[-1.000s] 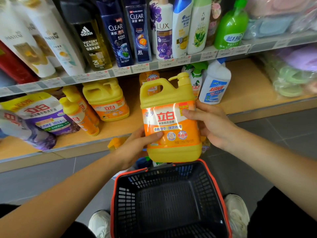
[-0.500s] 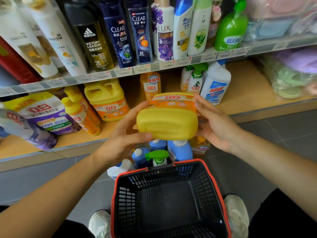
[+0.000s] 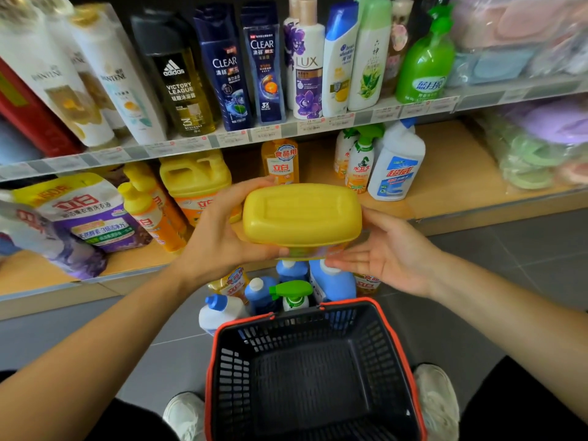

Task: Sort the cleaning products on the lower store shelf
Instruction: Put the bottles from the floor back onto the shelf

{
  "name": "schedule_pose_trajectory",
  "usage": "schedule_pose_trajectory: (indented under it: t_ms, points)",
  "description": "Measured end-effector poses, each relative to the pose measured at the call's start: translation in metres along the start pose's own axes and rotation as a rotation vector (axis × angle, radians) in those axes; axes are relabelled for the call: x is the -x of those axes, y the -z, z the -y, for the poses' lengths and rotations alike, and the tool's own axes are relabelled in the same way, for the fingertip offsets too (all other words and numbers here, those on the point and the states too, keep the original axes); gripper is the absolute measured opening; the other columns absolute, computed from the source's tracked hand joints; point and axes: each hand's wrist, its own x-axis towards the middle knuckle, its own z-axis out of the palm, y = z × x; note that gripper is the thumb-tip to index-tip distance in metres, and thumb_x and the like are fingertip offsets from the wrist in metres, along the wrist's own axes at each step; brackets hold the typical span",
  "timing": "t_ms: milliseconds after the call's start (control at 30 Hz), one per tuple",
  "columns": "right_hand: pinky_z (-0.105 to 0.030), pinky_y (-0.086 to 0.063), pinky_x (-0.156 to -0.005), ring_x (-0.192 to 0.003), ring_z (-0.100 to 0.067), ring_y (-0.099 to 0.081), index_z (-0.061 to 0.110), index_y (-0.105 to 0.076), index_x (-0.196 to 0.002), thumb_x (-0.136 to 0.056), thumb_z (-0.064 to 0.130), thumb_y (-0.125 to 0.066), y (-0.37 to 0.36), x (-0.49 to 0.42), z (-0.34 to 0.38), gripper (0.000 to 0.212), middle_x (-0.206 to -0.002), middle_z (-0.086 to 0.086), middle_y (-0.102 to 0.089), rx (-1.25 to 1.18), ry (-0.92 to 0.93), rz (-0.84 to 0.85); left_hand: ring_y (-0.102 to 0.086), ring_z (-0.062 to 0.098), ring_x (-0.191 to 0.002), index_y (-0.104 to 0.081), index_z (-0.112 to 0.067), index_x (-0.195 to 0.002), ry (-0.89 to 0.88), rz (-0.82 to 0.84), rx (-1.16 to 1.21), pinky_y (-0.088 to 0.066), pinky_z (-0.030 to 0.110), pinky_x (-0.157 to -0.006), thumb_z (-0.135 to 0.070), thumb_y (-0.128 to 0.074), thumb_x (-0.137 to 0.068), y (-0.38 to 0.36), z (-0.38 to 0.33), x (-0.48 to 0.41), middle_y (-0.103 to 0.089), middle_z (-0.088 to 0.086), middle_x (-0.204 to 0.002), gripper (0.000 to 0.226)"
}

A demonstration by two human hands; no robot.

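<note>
Left hand (image 3: 222,237) curls round the left end of the jug (image 3: 302,214), thumb beneath. Right hand (image 3: 391,253) props the right end with straight fingers. The jug lies tipped, base toward the camera, before the lower shelf (image 3: 445,186) and above the basket (image 3: 318,308).

yellow jug (image 3: 302,214), black red-rimmed basket (image 3: 318,308)
</note>
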Motion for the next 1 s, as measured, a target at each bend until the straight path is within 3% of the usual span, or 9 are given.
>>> schedule_pose_trajectory:
  t_ms: [133, 200, 267, 367, 433, 533, 733, 867, 1000]
  points:
    - [-0.041, -0.062, -0.08, -0.105, -0.044, -0.07, 0.018, -0.037, -0.15, -0.079, 0.079, -0.044, -0.003, -0.001, -0.001, 0.094, -0.113, -0.035, -0.068, 0.226, -0.158, -0.02, -0.061, 0.022, -0.122, -0.057, -0.01, -0.133, 0.081, 0.009, 0.249, -0.054, 0.044, -0.099, -0.031, -0.093, -0.059, -0.004, -0.006, 0.0, -0.066, 0.004, -0.125, 0.086]
    - [-0.039, -0.062, -0.075, -0.096, -0.039, -0.074, 0.022, -0.044, -0.145, -0.078, 0.082, -0.038, -0.004, 0.001, -0.001, 0.09, -0.103, -0.027, -0.073, 0.418, -0.115, -0.119, -0.065, 0.021, -0.118, -0.059, -0.008, -0.131, 0.071, -0.032, 0.256, -0.057, 0.042, -0.095, -0.029, -0.094, -0.059, -0.005, -0.011, 0.001, -0.069, 0.003, -0.122, 0.083]
    - [-0.034, -0.062, -0.077, -0.094, -0.026, -0.076, 0.02, -0.054, -0.139, -0.096, 0.065, -0.042, -0.002, 0.001, -0.006, 0.063, -0.1, -0.009, -0.078, 0.527, 0.148, -0.271, -0.067, 0.019, -0.114, -0.062, -0.011, -0.129, 0.065, -0.06, 0.211, -0.059, 0.038, -0.092, -0.026, -0.097, -0.06, -0.007, -0.014, 0.004, -0.071, 0.0, -0.119, 0.079]
    - [-0.024, -0.047, -0.106, -0.134, -0.004, -0.052, 0.025, -0.048, -0.149, -0.103, 0.04, -0.051, 0.0, 0.006, -0.013, 0.047, -0.144, 0.014, -0.056, 0.836, 0.689, -0.254, -0.068, 0.011, -0.11, -0.066, -0.017, -0.126, 0.066, -0.088, 0.112, -0.059, 0.031, -0.088, -0.026, -0.099, -0.058, -0.011, -0.015, 0.007, -0.072, -0.008, -0.116, 0.076]
    - [-0.025, -0.031, -0.119, -0.15, -0.004, -0.027, 0.027, -0.038, -0.154, -0.102, 0.04, -0.054, 0.0, 0.008, -0.017, 0.056, -0.163, 0.01, -0.03, 1.211, 0.838, -0.154, -0.068, 0.009, -0.109, -0.067, -0.019, -0.125, 0.058, -0.106, 0.07, -0.058, 0.029, -0.086, -0.03, -0.099, -0.058, -0.011, -0.016, 0.009, -0.072, -0.011, -0.114, 0.075]
    - [-0.049, -0.022, -0.124, -0.156, -0.019, -0.011, 0.019, -0.031, -0.157, -0.102, 0.034, -0.056, -0.007, 0.004, -0.023, 0.062, -0.168, -0.001, -0.017, 1.506, 0.937, -0.162, -0.068, 0.009, -0.108, -0.067, -0.021, -0.125, 0.05, -0.114, 0.045, -0.058, 0.029, -0.086, -0.034, -0.099, -0.057, -0.011, -0.017, 0.009, -0.072, -0.013, -0.113, 0.076]
    - [-0.058, -0.019, -0.121, -0.156, -0.028, -0.011, 0.015, -0.033, -0.156, -0.1, 0.041, -0.056, -0.025, -0.001, -0.022, 0.066, -0.167, -0.006, -0.023, 1.65, 1.116, -0.069, -0.069, 0.011, -0.105, -0.066, -0.024, -0.126, 0.06, -0.093, 0.032, -0.057, 0.035, -0.086, -0.033, -0.099, -0.055, -0.016, -0.021, 0.009, -0.072, -0.012, -0.112, 0.08]
    - [-0.058, -0.02, -0.12, -0.156, -0.025, -0.009, 0.023, -0.028, -0.158, -0.105, 0.042, -0.042, -0.022, -0.001, -0.009, 0.058, -0.168, -0.002, -0.018, 1.706, 1.052, -0.004, -0.069, 0.008, -0.104, -0.066, -0.023, -0.128, 0.061, -0.082, 0.02, -0.057, 0.035, -0.086, -0.036, -0.096, -0.054, -0.017, -0.024, 0.009, -0.073, -0.013, -0.113, 0.081]
    - [-0.058, -0.022, -0.12, -0.155, -0.026, -0.015, 0.024, -0.027, -0.157, -0.108, 0.047, -0.021, -0.021, 0.0, -0.004, 0.054, -0.167, -0.004, -0.02, 1.595, 0.973, -0.092, -0.068, 0.004, -0.101, -0.066, -0.023, -0.128, 0.065, -0.073, -0.013, -0.057, 0.033, -0.084, -0.041, -0.095, -0.053, -0.018, -0.027, 0.008, -0.072, -0.012, -0.111, 0.083]
